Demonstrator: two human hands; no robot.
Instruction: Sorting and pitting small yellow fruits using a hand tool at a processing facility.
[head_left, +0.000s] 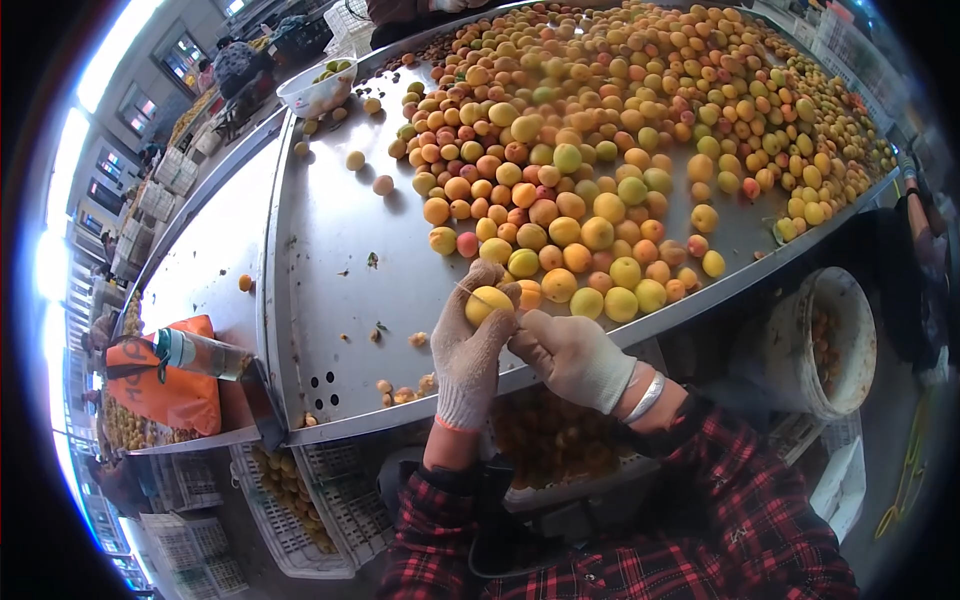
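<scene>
In my left hand (471, 345), in a knitted work glove, a yellow apricot (487, 305) is held between thumb and fingers. A thin strand (466, 288), wire or thread, lies against the fruit and slants down toward my right hand (574, 356). That hand, gloved too, has its fingers curled in beside the left thumb; what sits between its fingertips is hidden. Both hands are over the front edge of a metal sorting table (330, 255). Just beyond them begins a wide heap of apricots (570, 202), yellow, orange and some greenish.
Fruit scraps (405, 394) lie at the table's front edge. A white bowl (319, 88) stands far left, an orange bag (169, 382) and a bottle (202, 354) nearer. Below are a crate of fruit pieces (555, 442), a white basket (289, 510) and a bucket (810, 345). Other people work around.
</scene>
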